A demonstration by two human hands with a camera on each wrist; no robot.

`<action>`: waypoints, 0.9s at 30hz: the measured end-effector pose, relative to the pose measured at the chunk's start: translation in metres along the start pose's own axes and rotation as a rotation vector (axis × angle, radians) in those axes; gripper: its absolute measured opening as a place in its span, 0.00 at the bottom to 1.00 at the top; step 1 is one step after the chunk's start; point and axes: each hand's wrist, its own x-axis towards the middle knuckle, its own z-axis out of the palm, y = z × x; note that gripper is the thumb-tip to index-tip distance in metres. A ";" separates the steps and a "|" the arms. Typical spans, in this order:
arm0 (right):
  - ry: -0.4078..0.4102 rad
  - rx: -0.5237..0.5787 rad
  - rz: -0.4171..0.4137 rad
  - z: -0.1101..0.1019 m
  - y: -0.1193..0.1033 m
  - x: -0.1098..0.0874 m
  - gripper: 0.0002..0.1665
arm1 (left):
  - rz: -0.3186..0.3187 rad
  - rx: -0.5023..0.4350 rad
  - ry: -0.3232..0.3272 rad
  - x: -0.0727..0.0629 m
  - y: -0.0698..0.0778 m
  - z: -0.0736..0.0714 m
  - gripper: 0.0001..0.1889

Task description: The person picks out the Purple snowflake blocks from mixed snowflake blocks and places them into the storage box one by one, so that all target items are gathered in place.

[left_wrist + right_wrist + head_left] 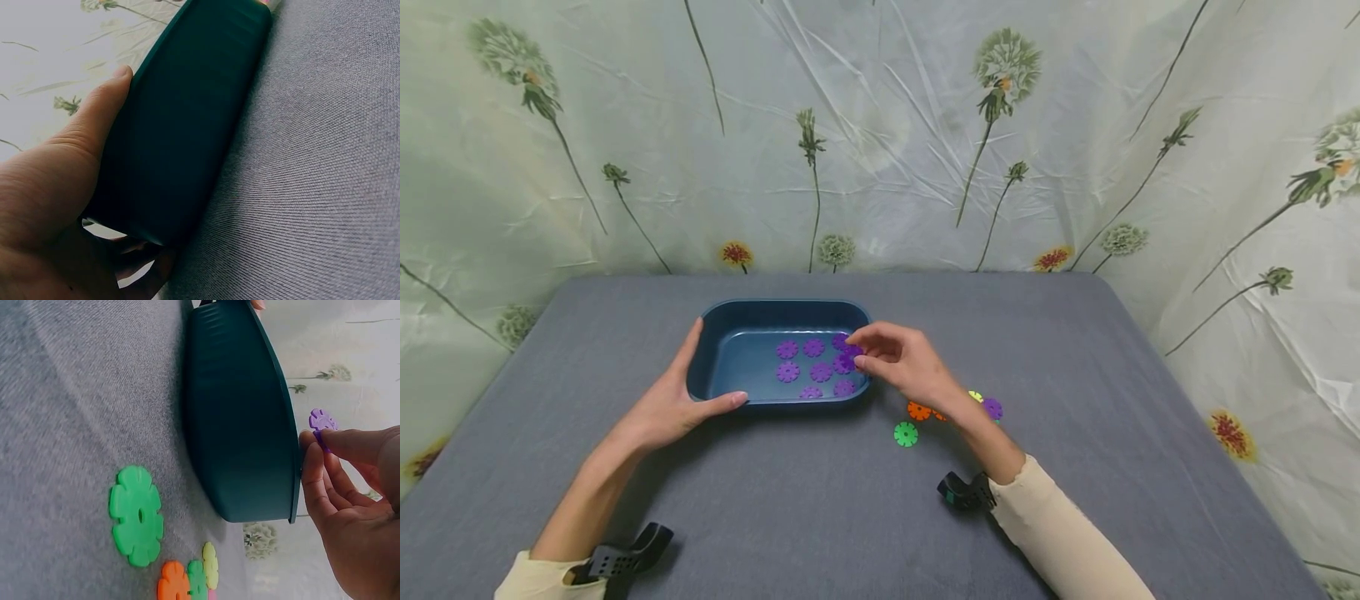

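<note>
A dark blue rectangular tub (741, 362) stands on the table with several purple notched plastic discs (787, 372) in its right half. My left hand (670, 408) grips the tub's left end, thumb along the near rim and fingers round the end wall. Over the right rim, my right hand (906, 362) pinches a purple notched disc (321, 419) between thumb and fingertips. In the right wrist view the disc shows upright above the rim, its lower part hidden by the thumb.
Right of the tub lie loose discs on the grey cloth: a green one (906, 434), an orange one (919, 411), a purple one (992, 408) and a yellow one (976, 396), some partly behind the right wrist. A flower-printed curtain (887, 150) hangs behind the table.
</note>
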 end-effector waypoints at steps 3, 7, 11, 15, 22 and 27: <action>-0.001 0.002 -0.005 0.002 0.000 0.001 0.15 | 0.000 0.003 -0.003 0.000 0.000 0.000 0.70; -0.008 -0.010 -0.014 0.004 -0.001 0.003 0.15 | 0.008 0.001 -0.005 -0.001 0.000 0.000 0.70; -0.016 -0.030 -0.013 0.007 -0.001 0.006 0.15 | 0.004 -0.005 -0.006 -0.001 0.000 0.000 0.70; -0.028 -0.043 -0.006 0.009 -0.003 0.009 0.15 | -0.001 -0.006 -0.007 -0.001 0.001 0.000 0.70; -0.056 -0.053 -0.003 0.014 -0.007 0.015 0.15 | 0.027 -0.020 -0.005 -0.001 0.000 -0.002 0.69; -0.084 -0.052 0.006 0.019 -0.009 0.020 0.14 | 0.040 -0.023 -0.003 -0.002 0.000 -0.002 0.69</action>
